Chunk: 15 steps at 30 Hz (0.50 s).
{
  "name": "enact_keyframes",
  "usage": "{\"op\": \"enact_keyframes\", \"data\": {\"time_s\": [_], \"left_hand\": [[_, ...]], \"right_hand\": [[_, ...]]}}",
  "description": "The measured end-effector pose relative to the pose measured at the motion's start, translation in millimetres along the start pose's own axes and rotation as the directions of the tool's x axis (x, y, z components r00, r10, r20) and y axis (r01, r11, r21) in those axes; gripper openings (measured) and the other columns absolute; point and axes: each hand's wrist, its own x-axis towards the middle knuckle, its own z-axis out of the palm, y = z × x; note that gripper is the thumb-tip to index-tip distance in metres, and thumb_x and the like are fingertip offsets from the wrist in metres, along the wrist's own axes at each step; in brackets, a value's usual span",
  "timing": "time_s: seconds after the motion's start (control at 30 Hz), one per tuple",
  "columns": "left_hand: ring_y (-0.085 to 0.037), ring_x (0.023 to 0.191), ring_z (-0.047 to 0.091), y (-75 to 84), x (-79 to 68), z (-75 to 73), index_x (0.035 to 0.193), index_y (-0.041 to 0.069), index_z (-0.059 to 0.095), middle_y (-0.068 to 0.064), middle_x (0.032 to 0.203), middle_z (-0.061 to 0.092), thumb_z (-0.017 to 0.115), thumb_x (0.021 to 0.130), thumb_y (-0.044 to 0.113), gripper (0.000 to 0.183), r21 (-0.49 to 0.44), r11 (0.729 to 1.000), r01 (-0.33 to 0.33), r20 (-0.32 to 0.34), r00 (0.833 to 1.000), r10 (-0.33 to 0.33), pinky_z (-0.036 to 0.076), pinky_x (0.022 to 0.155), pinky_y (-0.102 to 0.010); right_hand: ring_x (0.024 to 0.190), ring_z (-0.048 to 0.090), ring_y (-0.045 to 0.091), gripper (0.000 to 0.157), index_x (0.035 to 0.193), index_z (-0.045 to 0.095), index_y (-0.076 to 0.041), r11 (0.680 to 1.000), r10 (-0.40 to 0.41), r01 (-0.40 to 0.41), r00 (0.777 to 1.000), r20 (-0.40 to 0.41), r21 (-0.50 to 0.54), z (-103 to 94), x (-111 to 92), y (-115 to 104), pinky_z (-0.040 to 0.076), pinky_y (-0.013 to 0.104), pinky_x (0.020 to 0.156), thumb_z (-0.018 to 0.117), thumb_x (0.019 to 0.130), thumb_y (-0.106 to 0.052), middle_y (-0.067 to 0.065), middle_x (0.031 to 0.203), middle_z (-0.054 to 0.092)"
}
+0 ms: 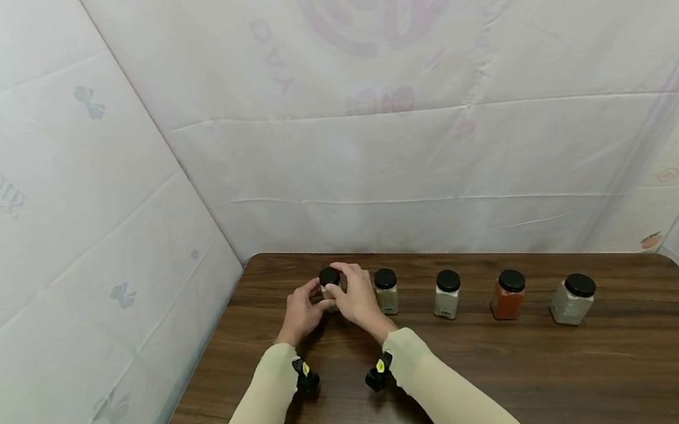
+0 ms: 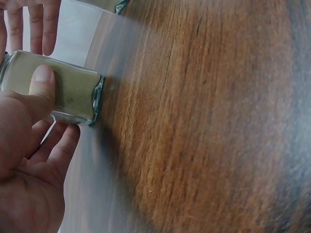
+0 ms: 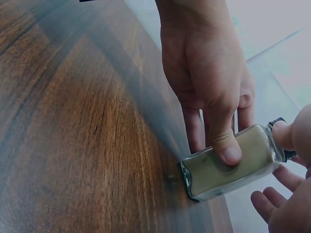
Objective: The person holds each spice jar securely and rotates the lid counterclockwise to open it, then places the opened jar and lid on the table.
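Note:
A square glass jar (image 2: 73,102) of greenish-tan powder with a black lid (image 1: 329,276) is between my two hands at the back left of the table. My left hand (image 1: 302,316) grips the jar's body, its thumb flat across one side and its fingers behind. At the top, my right hand (image 1: 357,299) pinches the lid between thumb and fingers. In the right wrist view the right thumb (image 3: 283,135) presses the lid's side. The jar's base is right at the wooden tabletop.
To the right, several similar black-lidded jars stand in a row: a pale greenish one (image 1: 387,292), a whitish one (image 1: 447,296), an orange-red one (image 1: 508,297) and a greyish one (image 1: 570,301). White printed sheets (image 1: 333,169) wall the brown wooden table (image 1: 532,380) at back and sides.

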Motion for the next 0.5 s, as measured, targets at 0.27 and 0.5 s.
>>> {"op": "enact_keyframes", "data": {"time_s": [0.27, 0.5], "left_hand": [[-0.036, 0.132, 0.056, -1.1, 0.1, 0.6, 0.146, -0.001, 0.054, -0.021, 0.141, 0.061, 0.076, 0.095, 0.015, 0.058, -0.014, 1.0, 0.002, 0.005, 1.0, -0.002, 0.048, 0.105, -0.053], [-0.034, 0.126, 0.062, -2.3, 0.8, 0.9, 0.144, 0.004, 0.059, -0.016, 0.133, 0.067, 0.075, 0.094, 0.008, 0.052, -0.006, 0.999, -0.036, -0.008, 0.999, 0.036, 0.05, 0.103, -0.053]], "right_hand": [[0.136, 0.043, 0.036, 0.051, 0.151, 0.052, -0.016, 1.0, -0.002, 0.002, 1.0, 0.016, -0.018, -0.1, -0.7, 1.1, 0.046, 0.055, 0.103, 0.067, 0.102, -0.022, 0.013, 0.149, 0.05], [0.128, 0.046, 0.035, 0.061, 0.15, 0.05, -0.012, 1.0, -0.007, 0.007, 1.0, -0.018, -0.016, 2.5, 0.7, 2.3, 0.046, 0.053, 0.099, 0.075, 0.096, -0.029, 0.013, 0.14, 0.055]]}}
